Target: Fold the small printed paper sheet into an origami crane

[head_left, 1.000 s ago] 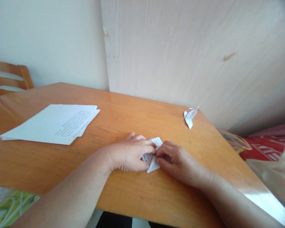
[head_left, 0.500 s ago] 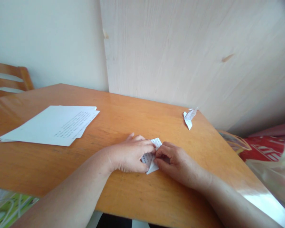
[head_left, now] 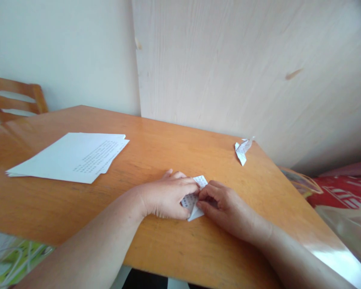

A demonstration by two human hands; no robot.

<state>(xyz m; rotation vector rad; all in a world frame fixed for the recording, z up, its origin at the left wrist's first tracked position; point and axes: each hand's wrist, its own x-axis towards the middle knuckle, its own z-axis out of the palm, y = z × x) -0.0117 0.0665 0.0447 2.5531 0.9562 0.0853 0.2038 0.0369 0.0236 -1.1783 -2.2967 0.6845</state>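
A small piece of folded printed paper (head_left: 190, 200) lies on the table between my two hands. My left hand (head_left: 171, 196) holds it down from the left, with the thumb at the near corner and the fingers curved over the far part. From the right, my right hand (head_left: 221, 202) pinches the paper's edge between thumb and forefinger, the other fingers curled in. A white triangular flap shows near my thumbs. My fingers hide part of the paper, so I cannot make out all its folds.
A stack of printed sheets (head_left: 69, 158) lies on the wooden table (head_left: 156, 144) at the left. Another folded paper piece (head_left: 243, 151) sits near the far right corner. A chair (head_left: 16, 96) stands at the far left, and a red bag (head_left: 343, 192) is beyond the right edge.
The whole view has shifted slightly, so things appear a little farther right. Both hands keep nearly the same grip on the folded paper.
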